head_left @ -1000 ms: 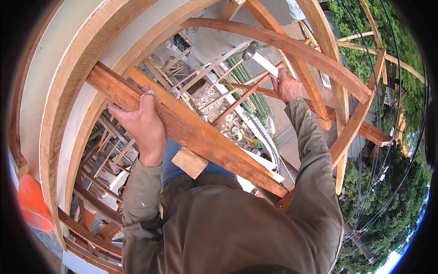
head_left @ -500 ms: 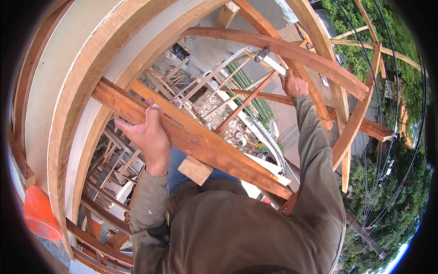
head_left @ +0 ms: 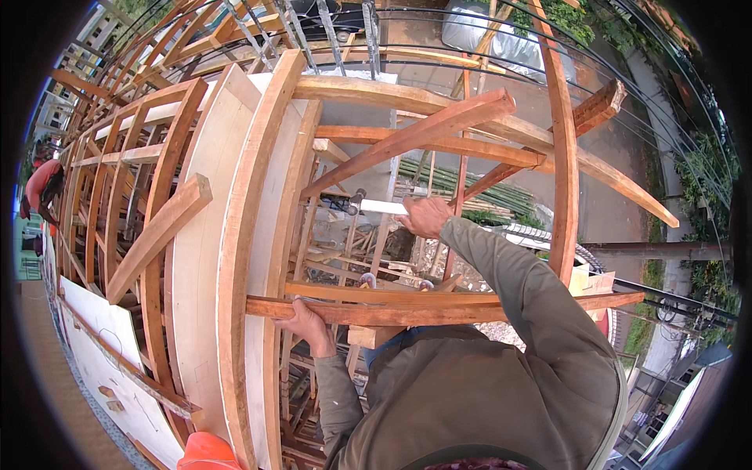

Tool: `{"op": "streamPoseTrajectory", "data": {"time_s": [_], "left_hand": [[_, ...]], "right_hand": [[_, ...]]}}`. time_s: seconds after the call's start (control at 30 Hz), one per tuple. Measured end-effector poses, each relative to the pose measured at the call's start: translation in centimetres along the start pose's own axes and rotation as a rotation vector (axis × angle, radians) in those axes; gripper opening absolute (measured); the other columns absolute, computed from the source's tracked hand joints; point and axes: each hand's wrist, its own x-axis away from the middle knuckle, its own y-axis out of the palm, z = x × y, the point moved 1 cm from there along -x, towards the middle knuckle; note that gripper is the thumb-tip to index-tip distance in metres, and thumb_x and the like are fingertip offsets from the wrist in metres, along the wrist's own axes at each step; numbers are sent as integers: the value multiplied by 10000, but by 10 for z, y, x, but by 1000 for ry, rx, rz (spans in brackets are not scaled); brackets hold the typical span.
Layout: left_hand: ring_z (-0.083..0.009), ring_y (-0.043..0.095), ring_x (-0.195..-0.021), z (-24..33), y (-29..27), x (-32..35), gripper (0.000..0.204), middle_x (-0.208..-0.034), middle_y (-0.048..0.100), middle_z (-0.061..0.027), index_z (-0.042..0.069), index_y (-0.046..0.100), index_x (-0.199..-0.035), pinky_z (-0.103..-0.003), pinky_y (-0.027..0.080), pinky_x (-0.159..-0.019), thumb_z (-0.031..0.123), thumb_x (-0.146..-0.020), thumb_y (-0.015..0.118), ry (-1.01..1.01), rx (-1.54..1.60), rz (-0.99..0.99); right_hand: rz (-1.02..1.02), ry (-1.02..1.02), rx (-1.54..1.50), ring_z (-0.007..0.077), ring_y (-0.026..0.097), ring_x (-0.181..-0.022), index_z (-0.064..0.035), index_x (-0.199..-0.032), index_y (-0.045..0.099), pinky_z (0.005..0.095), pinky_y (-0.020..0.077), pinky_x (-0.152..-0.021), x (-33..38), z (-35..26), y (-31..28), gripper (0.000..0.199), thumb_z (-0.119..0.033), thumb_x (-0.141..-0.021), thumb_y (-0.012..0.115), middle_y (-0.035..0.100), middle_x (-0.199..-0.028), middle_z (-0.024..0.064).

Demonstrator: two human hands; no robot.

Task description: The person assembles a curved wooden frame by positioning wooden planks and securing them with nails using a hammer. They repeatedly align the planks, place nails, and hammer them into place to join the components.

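In my right hand is a hammer with a white handle and a dark head, the head pointing left. It is held in the air beyond a reddish wooden beam, among the timber frame. My left hand grips that beam near its left end, where it meets a curved upright timber. A second, lighter beam runs just behind it. The squared end of a wood block shows under the beam, in front of my body.
Loose-looking timbers cross ahead. Far below lie green bamboo poles and scrap. A person in a red top bends at far left. An orange rounded object is at the lower edge. Dark cables run at right.
The view has swung, so the beam now lies nearly level and more of the left framework and another person show. The hammer appears lower and further left. Both hands keep their hold.
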Motion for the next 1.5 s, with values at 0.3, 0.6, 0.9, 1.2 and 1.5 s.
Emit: {"op": "streamPoseTrajectory", "data": {"time_s": [0.3,0.6,0.9,1.2,1.5], "left_hand": [[-243,577,-1088,1,-12,-4,661,-1308,468,-239,-41,204,-1367,-393,549,-936,152,-954,683,-55,-137,-122],[-160,564,-854,13,-1,9,546,-974,550,-121,-26,256,-1233,-310,531,-739,111,-909,673,20,-47,-125],[-155,568,-845,-20,-15,-14,506,-950,558,-126,5,254,-1217,-297,528,-701,65,-916,656,-15,-20,-164],[-169,587,-871,-7,-1,-9,612,-1116,563,-155,-22,209,-1376,-325,546,-786,63,-948,638,-49,8,-125],[-286,479,-1284,32,-44,19,824,-1469,359,-212,-36,114,-1572,-388,461,-1015,200,-1001,659,338,-452,-127]], "right_hand": [[256,-134,7,390,708,-817,-35,-1028,591,479,559,-697,52,-3,-23,417,-450,-987,609,675,-870,164],[139,283,315,363,709,-673,-18,-980,575,473,550,-573,72,126,-121,398,-411,-971,632,700,-753,164],[160,4,419,383,693,-642,-52,-937,555,486,542,-553,81,128,-137,397,-441,-970,627,679,-700,161],[235,189,513,400,681,-631,-45,-982,544,519,529,-566,59,146,-159,393,-425,-949,641,693,-769,189],[244,120,207,419,691,-676,-26,-995,578,530,519,-588,94,16,-138,432,-457,-993,616,678,-722,214]]}}
